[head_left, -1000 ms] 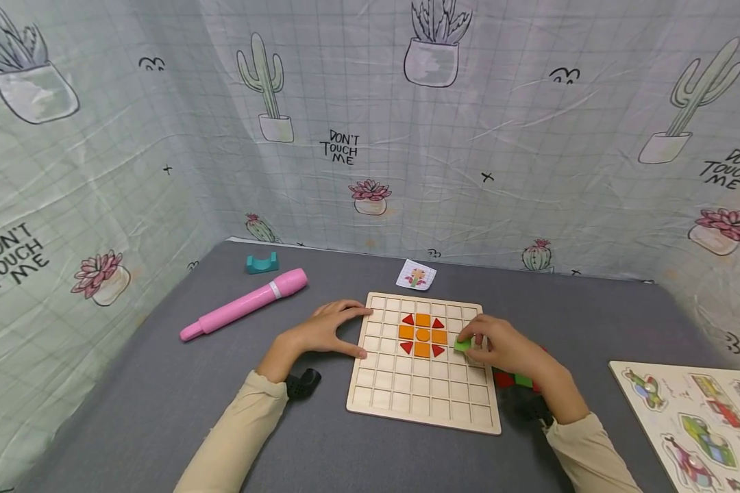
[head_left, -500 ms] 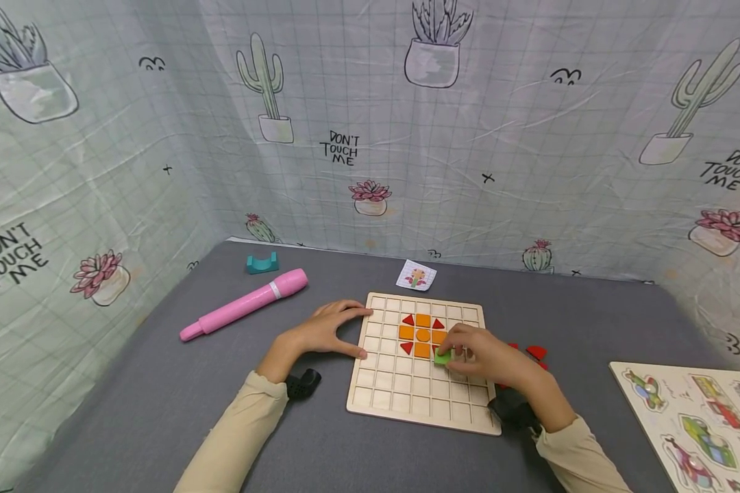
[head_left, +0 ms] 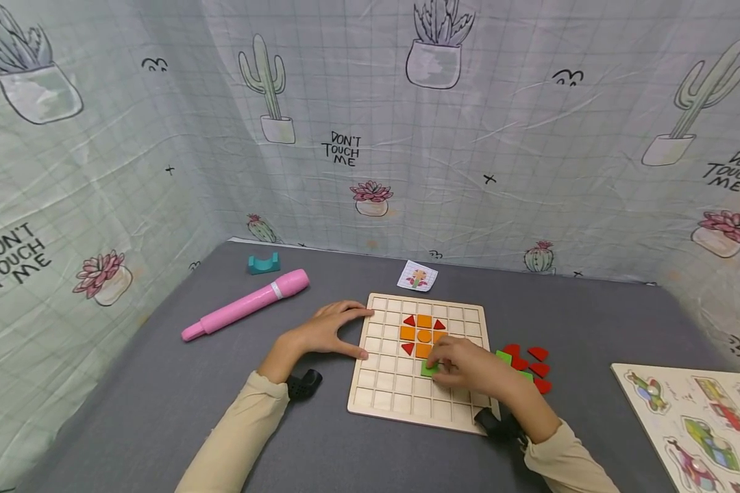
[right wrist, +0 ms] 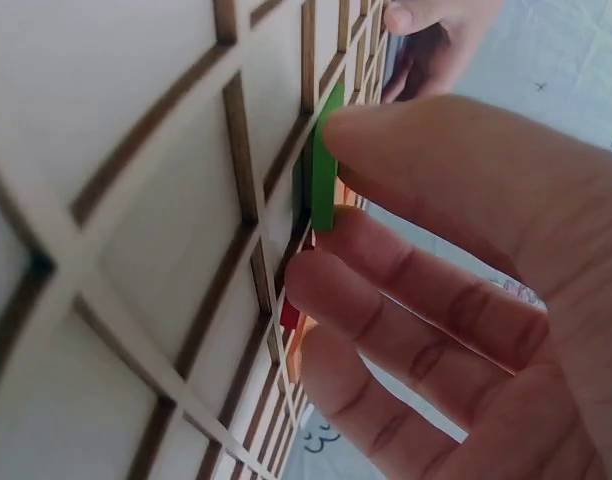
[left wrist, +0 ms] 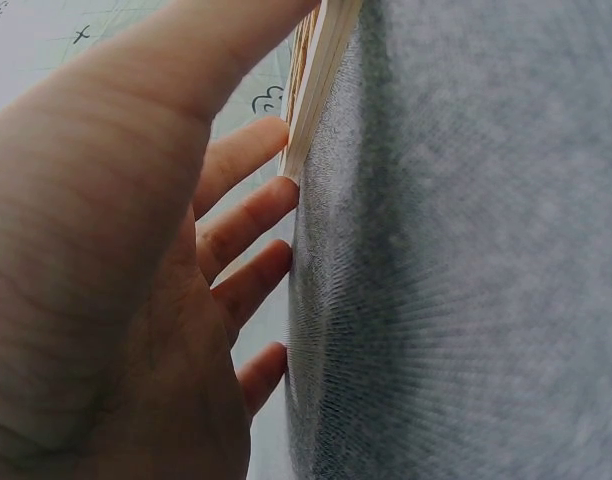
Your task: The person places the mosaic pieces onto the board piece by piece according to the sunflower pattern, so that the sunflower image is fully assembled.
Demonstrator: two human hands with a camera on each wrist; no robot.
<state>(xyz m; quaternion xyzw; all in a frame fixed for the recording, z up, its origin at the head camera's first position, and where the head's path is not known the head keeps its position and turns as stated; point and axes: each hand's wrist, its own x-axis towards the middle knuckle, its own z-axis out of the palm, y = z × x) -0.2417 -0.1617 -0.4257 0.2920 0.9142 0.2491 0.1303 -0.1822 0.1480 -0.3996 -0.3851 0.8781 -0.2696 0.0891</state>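
Note:
A wooden grid board (head_left: 401, 385) lies on the table in the head view. Orange tiles (head_left: 424, 320) form a cross around an orange round tile (head_left: 424, 336), with red triangles (head_left: 410, 320) at its corners. My right hand (head_left: 471, 370) pinches a green square tile (right wrist: 329, 165) between thumb and fingers, just below the cross. In the right wrist view the tile stands edge-on at the grid's cells. At the board's left edge, my left hand (head_left: 327, 330) touches the wood with thumb and index finger spread apart.
Red pieces (head_left: 538, 354) and green tiles (head_left: 503, 357) lie right of the board. Behind it is a small picture card (head_left: 416, 276). A pink pen-shaped object (head_left: 243, 305) and a teal holder (head_left: 264, 263) lie left. A picture puzzle board (head_left: 684, 390) sits far right.
My right hand has carried the green square tile left and toward me, from the board's right side to below the orange cross. My left hand has stayed at the board's edge.

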